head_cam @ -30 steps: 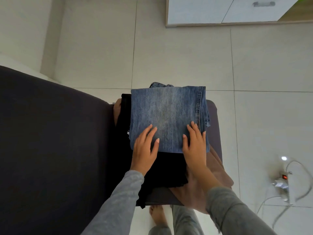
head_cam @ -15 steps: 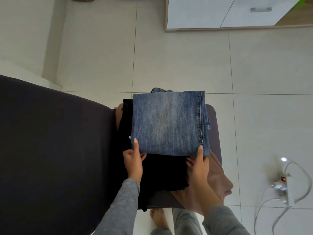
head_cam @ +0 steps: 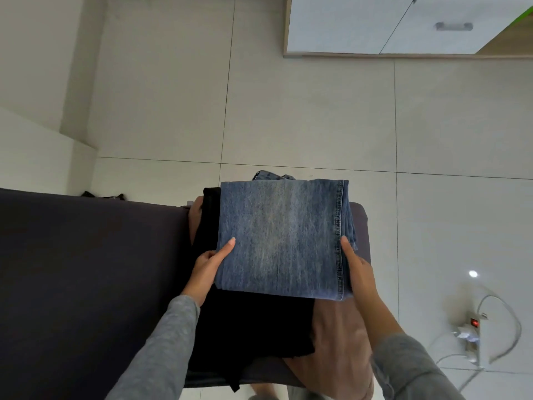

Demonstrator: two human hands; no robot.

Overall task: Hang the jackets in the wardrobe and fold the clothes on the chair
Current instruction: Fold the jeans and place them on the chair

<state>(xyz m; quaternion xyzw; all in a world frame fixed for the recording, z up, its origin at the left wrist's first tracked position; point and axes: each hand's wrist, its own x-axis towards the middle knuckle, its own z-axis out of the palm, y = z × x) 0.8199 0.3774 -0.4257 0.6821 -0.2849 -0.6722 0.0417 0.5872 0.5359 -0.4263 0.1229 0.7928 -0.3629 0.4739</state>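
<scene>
Folded jeans (head_cam: 282,238), one blue denim rectangle, sit between two hands set apart. The left hand (head_cam: 206,269) grips their left edge and the right hand (head_cam: 360,272) grips their right edge. Each thumb lies on top, with the fingers tucked underneath and hidden. Whether the jeans rest on the pile or are held just above it cannot be told. Beneath them, on the chair (head_cam: 360,223) seat, lie one black garment (head_cam: 253,327) and one tan garment (head_cam: 337,336). The tan one drapes over the seat's near right corner.
</scene>
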